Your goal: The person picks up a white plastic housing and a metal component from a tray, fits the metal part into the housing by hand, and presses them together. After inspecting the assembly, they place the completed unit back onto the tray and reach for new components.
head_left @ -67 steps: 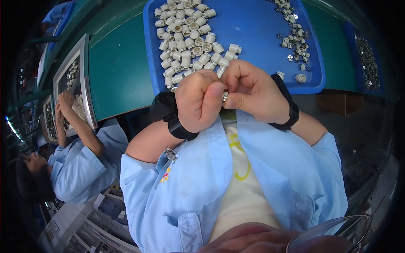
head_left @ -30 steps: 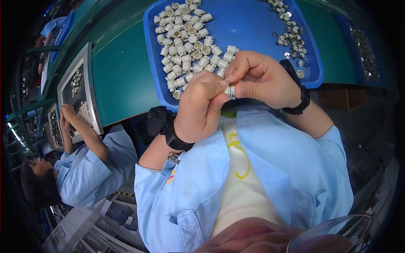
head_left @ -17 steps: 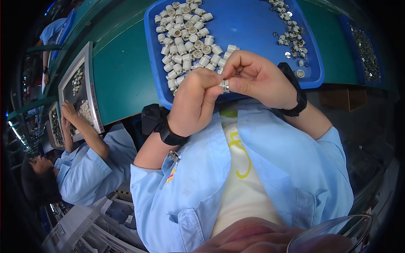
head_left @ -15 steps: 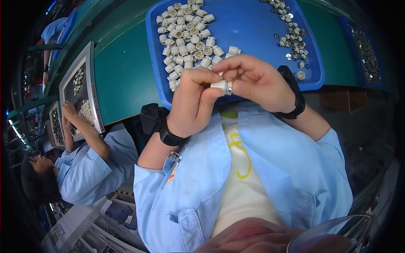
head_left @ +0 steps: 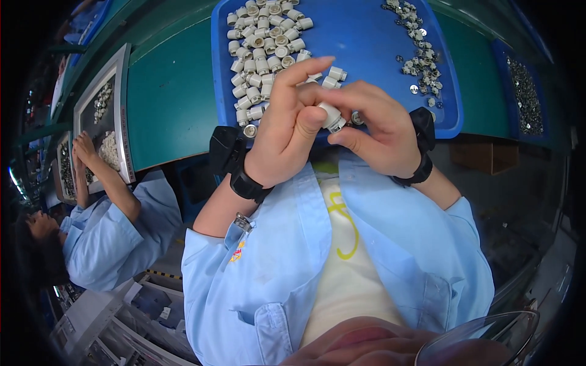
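Note:
A small white cylinder like a lamp socket (head_left: 330,114), with a metal-looking end, is tilted between my two hands over the near edge of the blue tray (head_left: 360,43). My left hand (head_left: 284,125) has its thumb against the socket's left side, its index finger stretched upward. My right hand (head_left: 381,125) curls over from the other side, fingers above the socket and thumb by its lower metal end. Part of the grip is hidden behind the fingers. A small shiny round part (head_left: 357,118) shows within the curl of my right hand; whether I hold it I cannot tell.
Many white sockets (head_left: 262,46) fill the tray's left side; small metal-and-white parts (head_left: 421,55) lie along its right. A blue bin of metal pieces (head_left: 525,91) stands at right, a cardboard box (head_left: 485,157) below. At left a co-worker (head_left: 116,226) works at a framed tray (head_left: 124,110).
The socket has turned from lying level to tilting, its metal end downward. My left index finger has lifted away from it. The whole view has shifted slightly.

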`<state>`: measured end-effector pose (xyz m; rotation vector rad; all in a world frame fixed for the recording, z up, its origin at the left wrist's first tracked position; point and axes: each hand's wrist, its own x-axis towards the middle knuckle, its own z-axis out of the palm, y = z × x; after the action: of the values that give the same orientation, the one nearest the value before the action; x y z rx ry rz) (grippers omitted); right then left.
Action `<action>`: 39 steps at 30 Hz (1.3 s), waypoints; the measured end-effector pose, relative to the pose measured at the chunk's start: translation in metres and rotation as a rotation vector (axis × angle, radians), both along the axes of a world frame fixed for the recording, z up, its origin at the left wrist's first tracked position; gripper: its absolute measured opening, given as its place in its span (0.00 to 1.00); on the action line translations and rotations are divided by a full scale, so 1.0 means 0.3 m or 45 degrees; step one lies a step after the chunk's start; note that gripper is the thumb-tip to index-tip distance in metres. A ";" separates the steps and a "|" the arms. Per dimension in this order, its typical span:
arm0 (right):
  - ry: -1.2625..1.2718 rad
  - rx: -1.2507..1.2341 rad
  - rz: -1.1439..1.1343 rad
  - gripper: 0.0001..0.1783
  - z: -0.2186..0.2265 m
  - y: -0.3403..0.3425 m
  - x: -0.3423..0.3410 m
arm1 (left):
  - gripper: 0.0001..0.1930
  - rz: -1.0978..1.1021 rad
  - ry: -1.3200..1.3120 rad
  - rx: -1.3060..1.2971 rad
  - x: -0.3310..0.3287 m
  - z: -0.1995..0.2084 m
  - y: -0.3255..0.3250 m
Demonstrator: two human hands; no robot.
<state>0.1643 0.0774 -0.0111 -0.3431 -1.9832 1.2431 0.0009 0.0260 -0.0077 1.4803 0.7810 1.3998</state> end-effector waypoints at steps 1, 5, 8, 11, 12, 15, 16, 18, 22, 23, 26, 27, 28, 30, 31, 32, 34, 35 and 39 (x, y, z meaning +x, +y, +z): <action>-0.053 0.065 -0.010 0.21 0.004 0.002 0.001 | 0.27 -0.015 0.019 0.022 -0.005 -0.006 0.006; 0.049 -0.028 0.015 0.23 0.001 0.006 -0.004 | 0.28 -0.030 0.058 0.075 -0.013 -0.017 0.017; 0.107 -0.059 0.002 0.23 -0.023 0.003 -0.010 | 0.29 -0.027 0.063 0.095 -0.006 -0.016 0.022; 0.084 0.025 -0.022 0.23 -0.021 0.011 -0.005 | 0.29 0.081 0.012 0.117 0.012 -0.017 0.022; 0.034 0.125 -0.037 0.23 -0.017 0.016 -0.002 | 0.29 0.083 0.009 0.117 0.009 -0.014 0.018; 0.040 0.251 -0.069 0.23 -0.005 0.020 -0.003 | 0.31 -0.076 -0.042 -0.171 -0.011 -0.001 0.003; 0.098 0.277 -0.087 0.23 0.000 0.017 -0.006 | 0.31 -0.076 -0.042 -0.168 -0.013 -0.013 0.006; 0.157 0.306 -0.107 0.22 0.002 0.008 -0.009 | 0.34 0.120 0.049 -0.046 -0.013 -0.059 0.022; 0.105 0.099 -0.155 0.21 -0.007 -0.017 -0.008 | 0.38 -0.105 -0.189 -0.045 0.029 -0.069 0.018; 0.099 0.185 -0.174 0.21 0.002 -0.017 -0.012 | 0.40 -0.265 -0.330 -0.078 0.044 -0.066 0.013; 0.092 0.355 -0.215 0.21 0.021 -0.016 -0.016 | 0.39 -0.291 -0.379 -0.105 0.078 -0.057 -0.006; 0.083 0.413 -0.213 0.21 0.024 -0.016 -0.015 | 0.39 -0.304 -0.403 -0.119 0.082 -0.056 -0.009; 0.074 0.470 -0.211 0.21 0.026 -0.017 -0.015 | 0.39 -0.307 -0.399 -0.120 0.080 -0.059 -0.007; 0.069 0.526 -0.213 0.21 0.024 -0.020 -0.015 | 0.38 -0.359 -0.428 -0.044 0.075 -0.073 0.003; 0.078 0.548 -0.228 0.21 0.023 -0.020 -0.016 | 0.38 -0.387 -0.443 -0.007 0.075 -0.077 0.006; 0.087 0.571 -0.243 0.22 0.021 -0.019 -0.018 | 0.38 -0.392 -0.438 -0.009 0.075 -0.079 0.006; 0.100 0.592 -0.263 0.22 0.017 -0.024 -0.021 | 0.37 -0.417 -0.468 0.000 0.079 -0.080 0.004; 0.121 0.598 -0.281 0.22 0.013 -0.029 -0.023 | 0.37 -0.429 -0.483 0.005 0.080 -0.080 0.003; 0.177 0.618 -0.333 0.23 0.000 -0.042 -0.030 | 0.36 -0.476 -0.466 0.017 0.074 -0.080 0.002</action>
<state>0.1554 0.0648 -0.0112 -0.2528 -1.9684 0.5813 0.0230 0.0265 -0.0317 1.2494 0.2506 1.3314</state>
